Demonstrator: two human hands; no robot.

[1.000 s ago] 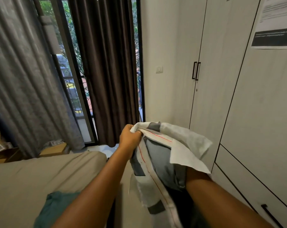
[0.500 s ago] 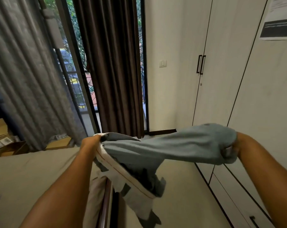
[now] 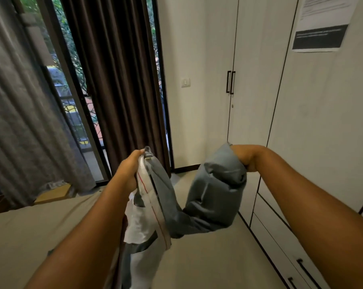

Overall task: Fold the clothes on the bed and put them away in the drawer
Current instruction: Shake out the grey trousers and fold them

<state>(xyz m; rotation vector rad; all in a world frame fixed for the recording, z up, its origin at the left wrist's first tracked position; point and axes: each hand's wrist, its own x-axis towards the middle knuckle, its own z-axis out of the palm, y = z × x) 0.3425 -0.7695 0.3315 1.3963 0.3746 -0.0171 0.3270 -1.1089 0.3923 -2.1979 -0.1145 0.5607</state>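
I hold a grey garment (image 3: 209, 197) with white lining and a thin red seam up in the air, over the gap between bed and wardrobe. My left hand (image 3: 129, 168) grips its waistband end, and white pocket cloth hangs down below it. My right hand (image 3: 242, 158) grips the other end, which bulges out in a loose grey fold. The cloth sags in a curve between the two hands. The drawers (image 3: 280, 245) are low in the wardrobe at the right, closed, with black handles.
The bed (image 3: 30, 232) with a beige sheet fills the lower left. A tall white wardrobe (image 3: 313, 122) stands along the right. Dark and grey curtains (image 3: 118, 80) hang at the glass door behind. Cardboard boxes (image 3: 51, 195) lie on the floor beyond the bed.
My hands moved closer together, so the stretched grey cloth now sags and bunches at my right hand. My left hand rose and shifted right. The view tilted down.
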